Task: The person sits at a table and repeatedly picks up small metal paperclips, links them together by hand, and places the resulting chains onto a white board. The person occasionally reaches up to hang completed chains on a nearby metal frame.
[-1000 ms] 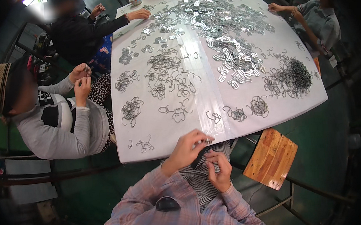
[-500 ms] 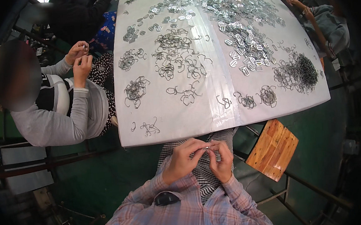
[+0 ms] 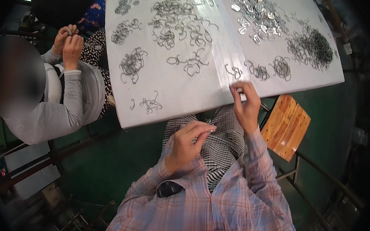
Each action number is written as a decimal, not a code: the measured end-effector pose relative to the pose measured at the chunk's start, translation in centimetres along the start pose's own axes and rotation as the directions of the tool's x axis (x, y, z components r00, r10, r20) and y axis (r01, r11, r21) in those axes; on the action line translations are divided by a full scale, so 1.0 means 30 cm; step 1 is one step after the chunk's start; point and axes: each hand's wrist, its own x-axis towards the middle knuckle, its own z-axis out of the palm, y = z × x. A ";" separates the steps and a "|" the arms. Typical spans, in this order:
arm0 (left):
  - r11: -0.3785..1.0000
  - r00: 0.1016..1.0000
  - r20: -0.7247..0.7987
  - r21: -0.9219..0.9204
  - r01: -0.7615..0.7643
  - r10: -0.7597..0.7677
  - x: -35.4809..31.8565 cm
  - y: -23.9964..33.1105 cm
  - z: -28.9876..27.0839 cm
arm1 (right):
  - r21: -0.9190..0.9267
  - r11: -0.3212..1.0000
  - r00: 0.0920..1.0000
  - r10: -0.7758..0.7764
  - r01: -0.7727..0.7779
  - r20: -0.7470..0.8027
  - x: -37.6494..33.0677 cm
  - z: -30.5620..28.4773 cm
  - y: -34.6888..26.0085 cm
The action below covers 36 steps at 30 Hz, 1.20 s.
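Two hands busy here, both over the lap right at the near edge of the white table (image 3: 171, 99). My left hand (image 3: 189, 143) is curled shut, thumb and fingers pinched on a small metal piece (image 3: 212, 130) held over the checked cloth (image 3: 223, 145) on the lap. It's too tiny for me to say if it's one of the wire hooks or a flat clip. My right hand (image 3: 246, 107) is up at the table rim, fingers bent and touching the edge just below a little wire hook cluster (image 3: 233, 71); whether it's actually got anything pinched I can't tell from this view.

If I were steering this, I'd keep the pinched piece low over the cloth so a drop lands in the lap and not on the floor, and pull single hooks from the loose near clusters, not the dense dark tangle (image 3: 311, 48) far right, which looks like it would snag.

Surface is a white sheet scattered with hook bunches, plus a spread of shiny flat clips (image 3: 257, 14) further back. Wooden stool (image 3: 286, 125) sits just right of the knee. A person in a grey sleeve (image 3: 70, 95) works at the left side, hands raised together. Dark green floor (image 3: 111, 163) underneath.
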 end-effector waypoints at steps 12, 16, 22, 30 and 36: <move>0.999 0.998 -0.044 -0.007 0.052 -0.053 -0.062 -0.043 0.026 | -0.359 0.926 0.913 0.040 0.118 0.405 0.222 0.307 0.144; 0.999 0.997 -0.070 -0.005 0.037 -0.037 -0.072 -0.052 0.035 | -0.297 0.932 0.901 -0.064 0.208 0.429 0.168 0.252 0.127; 0.983 0.977 -0.148 -0.129 0.134 -0.153 -0.083 -0.059 0.032 | 0.217 0.940 0.854 0.122 -0.263 0.506 -0.064 -0.005 -0.113; 0.972 0.973 -0.158 -0.186 0.141 -0.171 -0.086 -0.072 0.042 | 0.185 0.964 0.920 0.110 -0.191 0.377 -0.256 -0.030 -0.185; 0.981 0.972 -0.166 -0.133 0.142 -0.163 -0.076 -0.051 0.028 | 0.176 0.976 0.950 0.069 -0.127 0.304 -0.259 -0.015 -0.206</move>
